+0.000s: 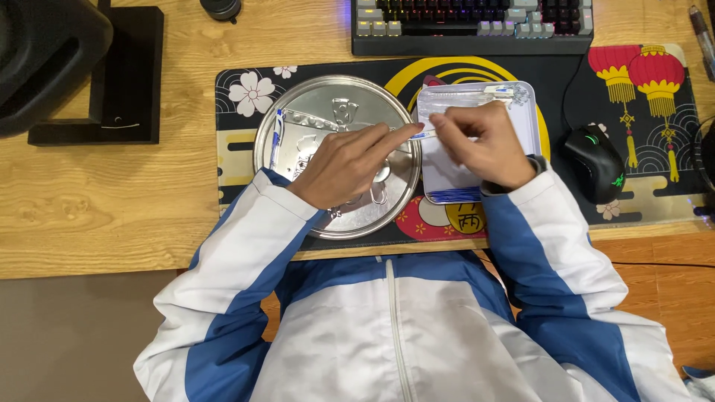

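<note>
My left hand (pixel 344 165) lies over a round metal tray (pixel 298 100), with its thumb and forefinger pinching one end of a small thin white and blue piece (pixel 421 135). My right hand (pixel 485 147) pinches the other end, above a rectangular white box (pixel 526 112) that stands right of the tray. The hands meet at the gap between tray and box. A slim blue and white stick (pixel 277 138) and a clear strip (pixel 311 119) lie on the tray's left part. A small metal ring (pixel 379 196) rests near the tray's lower right.
Tray and box sit on a dark patterned desk mat (pixel 238 160) on a wooden desk (pixel 112 201). A keyboard (pixel 473 26) is at the back, a black mouse (pixel 596 162) to the right, and a black stand (pixel 112 82) at the far left.
</note>
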